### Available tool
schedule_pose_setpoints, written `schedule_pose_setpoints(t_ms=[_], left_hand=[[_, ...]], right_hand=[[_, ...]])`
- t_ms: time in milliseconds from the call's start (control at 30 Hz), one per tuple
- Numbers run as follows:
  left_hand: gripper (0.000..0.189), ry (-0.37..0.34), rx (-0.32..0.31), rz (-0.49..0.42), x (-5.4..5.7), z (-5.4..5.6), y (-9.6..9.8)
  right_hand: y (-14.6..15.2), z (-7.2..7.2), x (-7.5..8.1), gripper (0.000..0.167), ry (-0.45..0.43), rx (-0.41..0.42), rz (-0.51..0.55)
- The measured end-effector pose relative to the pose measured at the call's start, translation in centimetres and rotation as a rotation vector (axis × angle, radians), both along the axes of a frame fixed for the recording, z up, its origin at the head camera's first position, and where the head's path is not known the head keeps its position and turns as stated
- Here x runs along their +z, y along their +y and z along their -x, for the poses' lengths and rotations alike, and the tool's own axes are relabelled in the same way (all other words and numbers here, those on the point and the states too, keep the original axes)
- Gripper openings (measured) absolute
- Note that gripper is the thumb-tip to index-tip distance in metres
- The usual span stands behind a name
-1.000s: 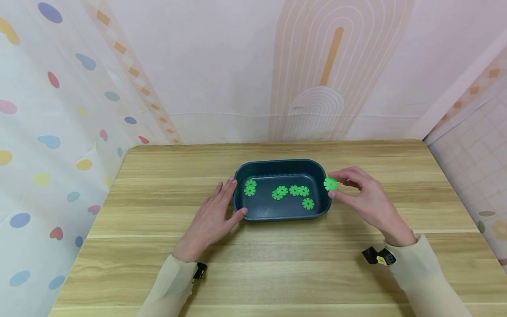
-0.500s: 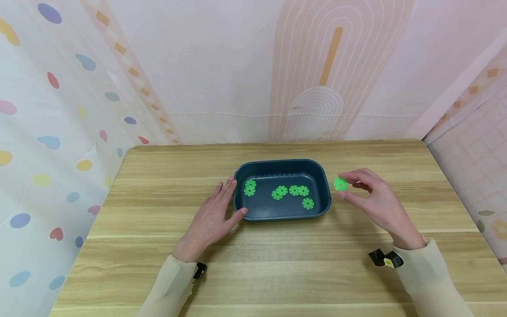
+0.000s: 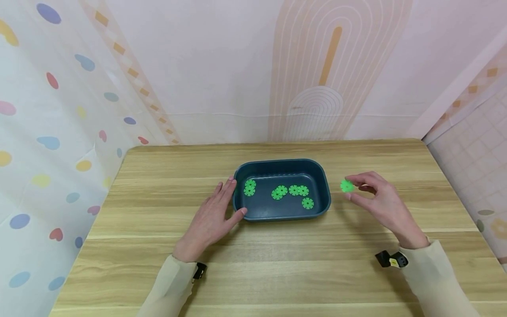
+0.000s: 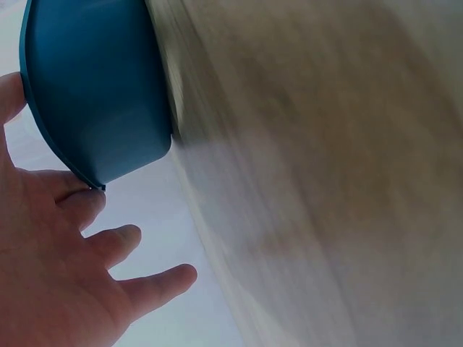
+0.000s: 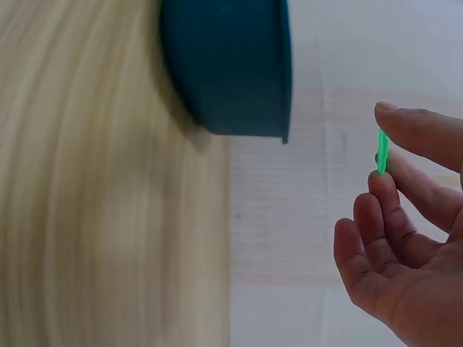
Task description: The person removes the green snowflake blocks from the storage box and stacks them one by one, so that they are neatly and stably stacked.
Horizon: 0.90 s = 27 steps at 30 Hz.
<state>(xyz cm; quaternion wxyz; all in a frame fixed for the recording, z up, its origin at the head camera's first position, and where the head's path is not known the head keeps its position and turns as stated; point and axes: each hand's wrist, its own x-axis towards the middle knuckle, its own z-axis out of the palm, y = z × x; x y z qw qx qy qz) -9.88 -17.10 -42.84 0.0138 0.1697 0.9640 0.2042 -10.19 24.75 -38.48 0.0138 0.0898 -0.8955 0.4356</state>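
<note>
Now farther from tray point(image 3: 264, 208): green disc point(image 3: 346, 186) (in right hand point(image 3: 386, 205))

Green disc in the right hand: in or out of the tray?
Out. The right hand pinches the green disc beyond the right rim of the tray, raised above the table.

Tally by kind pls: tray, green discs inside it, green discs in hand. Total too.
Dark blue tray: 1
Green discs in the tray: 7 visible, some overlapping
Green disc pinched by the right hand: 1
Total: 9 (8 discs, 1 tray)
</note>
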Motion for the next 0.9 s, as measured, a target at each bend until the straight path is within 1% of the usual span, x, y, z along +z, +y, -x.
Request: schedule_pose_setpoints(t_ms=[200, 333, 567, 767, 900], left_hand=[[0.086, 0.0, 0.001, 0.001, 0.0, 0.0, 0.0], [0.087, -0.003, 0.001, 0.002, 0.0, 0.0, 0.0], [0.087, -0.008, 0.003, -0.002, 0.0, 0.0, 0.0], [0.087, -0.017, 0.008, 0.003, 0.0, 0.0, 0.0], [0.087, -0.011, 0.007, 0.007, 0.0, 0.0, 0.1]], right_hand=[[0.5, 0.3, -0.8, 0.037, 0.028, 0.019, -0.023], [0.7, 0.7, -1.2, 0.035, 0.032, 0.034, -0.039], [1.1, 1.3, -1.8, 0.035, -0.021, 0.05, -0.108], [1.6, 1.8, -2.4, 0.035, -0.044, 0.059, -0.126], [1.9, 2.1, -2.7, 0.036, -0.079, 0.054, -0.136]])
